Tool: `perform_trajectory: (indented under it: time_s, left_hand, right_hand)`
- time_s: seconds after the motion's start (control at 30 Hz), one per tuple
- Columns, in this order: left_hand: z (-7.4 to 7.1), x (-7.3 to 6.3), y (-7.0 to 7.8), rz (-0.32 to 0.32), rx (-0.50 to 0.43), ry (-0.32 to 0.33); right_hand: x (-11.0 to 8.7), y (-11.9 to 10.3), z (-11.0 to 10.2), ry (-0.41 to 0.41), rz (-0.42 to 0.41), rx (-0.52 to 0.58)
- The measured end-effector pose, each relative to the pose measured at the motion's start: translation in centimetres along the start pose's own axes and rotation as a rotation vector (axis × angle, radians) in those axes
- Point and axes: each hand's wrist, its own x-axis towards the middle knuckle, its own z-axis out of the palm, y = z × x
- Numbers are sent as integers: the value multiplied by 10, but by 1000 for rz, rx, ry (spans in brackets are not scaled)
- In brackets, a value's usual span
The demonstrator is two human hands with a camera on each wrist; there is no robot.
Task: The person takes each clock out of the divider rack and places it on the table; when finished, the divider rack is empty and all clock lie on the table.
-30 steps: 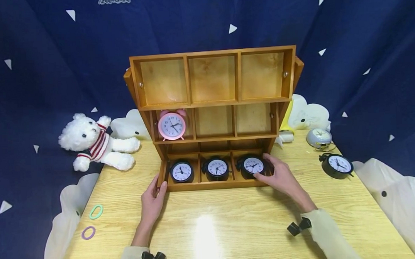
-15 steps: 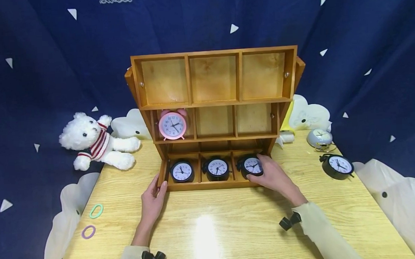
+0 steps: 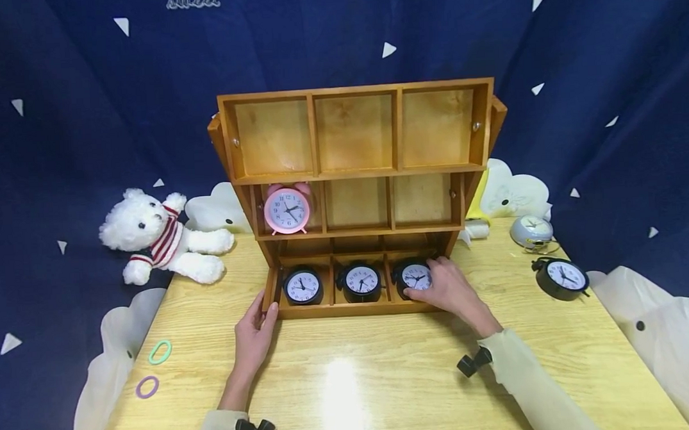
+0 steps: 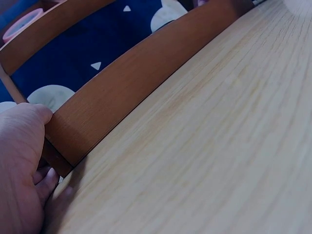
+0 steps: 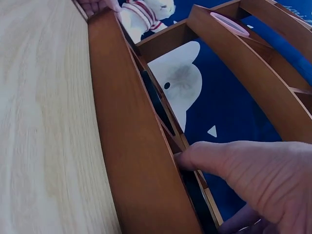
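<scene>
a person in pale sleeves [image 3: 533, 383] works at a wood counter [image 3: 397, 373] that stretches broadly between the forearms. close to its left edge lie a purple ring [image 3: 157, 382] and a mint ring [image 3: 170, 348]. the left hand [image 3: 255, 334], partly curled, grips the front left corner of a wooden shelf [image 3: 354, 310]. the right hand [image 3: 448, 292], thumb and fingers bent, pinches a black clock [image 3: 414, 278] in the bottom tier's right compartment, near the divider. a middle clock [image 3: 361, 281] and a left clock [image 3: 303, 287] fill neighboring compartments. a wide run of counter separates the right hand from another black clock [image 3: 562, 277] near the right edge, a silver clock [image 3: 531, 231] just behind. a white bear [image 3: 166, 241] leans at back left; a pink clock [image 3: 287, 210] stands in the middle tier's left compartment. a blue curtain [image 3: 337, 42] hangs beyond.
</scene>
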Motion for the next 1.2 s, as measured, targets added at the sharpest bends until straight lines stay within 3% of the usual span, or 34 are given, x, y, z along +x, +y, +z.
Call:
perform_trajectory:
  time_s: [0.17,0.4,0.5,0.67,0.77,1.2]
  left_hand:
    - [1,-2,7,-20,-18,-1]
    - [-3,-7,40,-13,7,-31]
    - [-3,-7,41,-15,3,-28]
    - [-1,-7,30,-22,-21,-22]
    - [0,-7,35,-12,-30,-27]
    - [0,-6,40,-12,-31,-26]
  right_hand:
    - [0,-3,5,-10,24,56]
    - [-1,-6,12,-46,135,179]
    - [-2,-7,15,-22,154,196]
    - [-4,-9,22,32,199,210]
    - [-4,-10,25,70,219,230]
    - [-7,-11,26,175,194,297]
